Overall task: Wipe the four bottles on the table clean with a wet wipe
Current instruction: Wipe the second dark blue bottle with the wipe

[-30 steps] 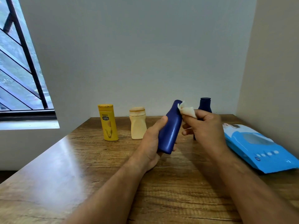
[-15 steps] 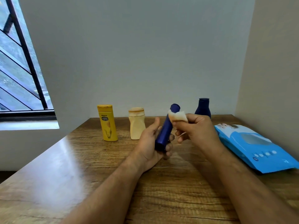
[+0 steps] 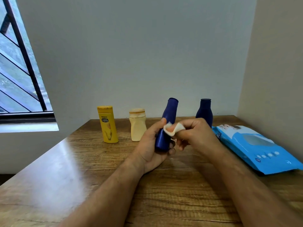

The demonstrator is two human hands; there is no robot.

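My left hand (image 3: pixel 151 145) grips a slim dark blue bottle (image 3: pixel 167 118) by its lower half, nearly upright above the wooden table (image 3: pixel 98 169), top leaning slightly right. My right hand (image 3: pixel 195 135) pinches a small white wet wipe (image 3: pixel 173 128) against the middle of that bottle's right side. Three other bottles stand in a row at the back: a yellow bottle (image 3: pixel 108 125), a cream bottle (image 3: pixel 138 126) and a second dark blue bottle (image 3: pixel 204 112), partly hidden behind my right hand.
A blue pack of wet wipes (image 3: pixel 259 148) lies flat at the right side of the table, close to the beige side wall. A grey wall runs behind the bottles. A barred window (image 3: pixel 18 66) is at the left.
The held bottle has been turned more upright. The wipe has slid from the bottle's top down to its middle.
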